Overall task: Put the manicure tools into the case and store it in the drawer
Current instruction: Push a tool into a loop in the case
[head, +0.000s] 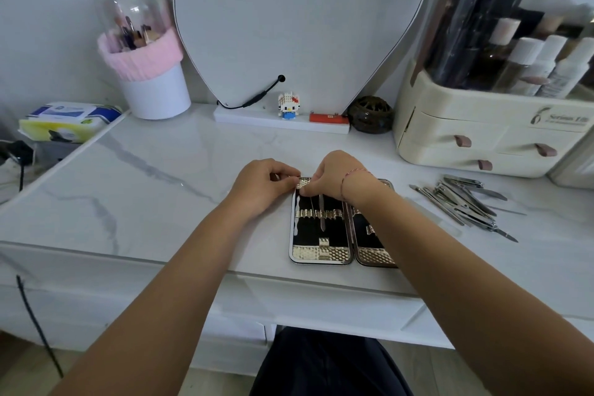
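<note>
Gold-lined case (321,235) lies open under both hands (266,183), tools (466,202) right

case (321,236): black lining, gold textured straps | tools (463,202): silver | desk (160,190): white marble (grey veins)
</note>
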Available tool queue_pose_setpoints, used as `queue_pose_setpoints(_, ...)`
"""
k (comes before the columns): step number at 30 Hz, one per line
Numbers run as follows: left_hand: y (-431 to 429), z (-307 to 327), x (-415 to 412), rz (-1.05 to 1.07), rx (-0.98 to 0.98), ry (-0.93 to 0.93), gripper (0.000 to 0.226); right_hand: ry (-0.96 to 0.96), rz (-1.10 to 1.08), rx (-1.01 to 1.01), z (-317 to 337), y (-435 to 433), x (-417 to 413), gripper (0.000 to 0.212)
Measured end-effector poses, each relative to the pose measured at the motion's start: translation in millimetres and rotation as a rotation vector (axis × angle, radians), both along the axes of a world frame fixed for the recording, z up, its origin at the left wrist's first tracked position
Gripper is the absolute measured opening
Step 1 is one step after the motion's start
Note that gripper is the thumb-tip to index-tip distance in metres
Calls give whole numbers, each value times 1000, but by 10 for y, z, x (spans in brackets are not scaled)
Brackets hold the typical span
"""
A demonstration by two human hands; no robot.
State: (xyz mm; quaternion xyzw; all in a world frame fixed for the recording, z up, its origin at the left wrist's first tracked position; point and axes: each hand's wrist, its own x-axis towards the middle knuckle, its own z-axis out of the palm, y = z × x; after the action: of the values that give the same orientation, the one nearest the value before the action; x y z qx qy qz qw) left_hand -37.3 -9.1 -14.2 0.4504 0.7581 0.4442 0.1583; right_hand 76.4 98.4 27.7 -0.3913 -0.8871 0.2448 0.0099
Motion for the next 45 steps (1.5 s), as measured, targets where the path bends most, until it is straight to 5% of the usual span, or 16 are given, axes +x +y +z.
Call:
queue_pose_setpoints(24,-25,43,36,9,-8,1,12,-34,-11,-18,52,-132,-12,35)
queue_pose_setpoints(31,-34,49,21,-14,4,28,14,449,-56,-333,109,-71,209,12)
queue_pose_setpoints(36,-34,41,18,-24,13,33,15,550,-57,-494,8,-126,198,31)
queue_pose_setpoints(45,-35,45,24,-8,0,22,15,595,-111,-467,-30,-86,123,21)
